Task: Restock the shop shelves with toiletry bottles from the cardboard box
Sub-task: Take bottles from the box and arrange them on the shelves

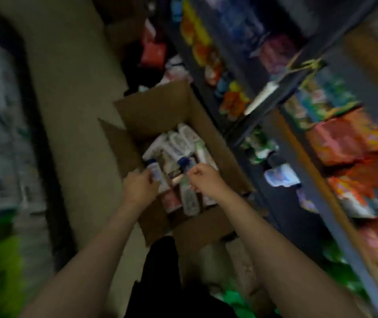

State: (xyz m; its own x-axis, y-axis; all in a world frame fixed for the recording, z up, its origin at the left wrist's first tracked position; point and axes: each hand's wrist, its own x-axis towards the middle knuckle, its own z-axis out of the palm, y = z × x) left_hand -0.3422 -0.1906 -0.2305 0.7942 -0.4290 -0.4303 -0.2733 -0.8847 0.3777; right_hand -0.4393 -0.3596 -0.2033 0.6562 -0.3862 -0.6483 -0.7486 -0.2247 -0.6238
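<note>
Both hands are reaching into the cardboard box (160, 111): the left hand (138, 185) is gripping a blue-capped bottle (157, 172), the right hand (203, 177) another (184, 165), shelves (321, 138) lying rightward.

No text can be read anywhere: the picture is motion-blurred. The labels on the bottles (184, 143) in the box (153, 109) show only as white and blue smears, and the packets (353, 143) on the shelves (316, 161) at the right as patches of orange, red and green, without a legible word, brand or number.
</note>
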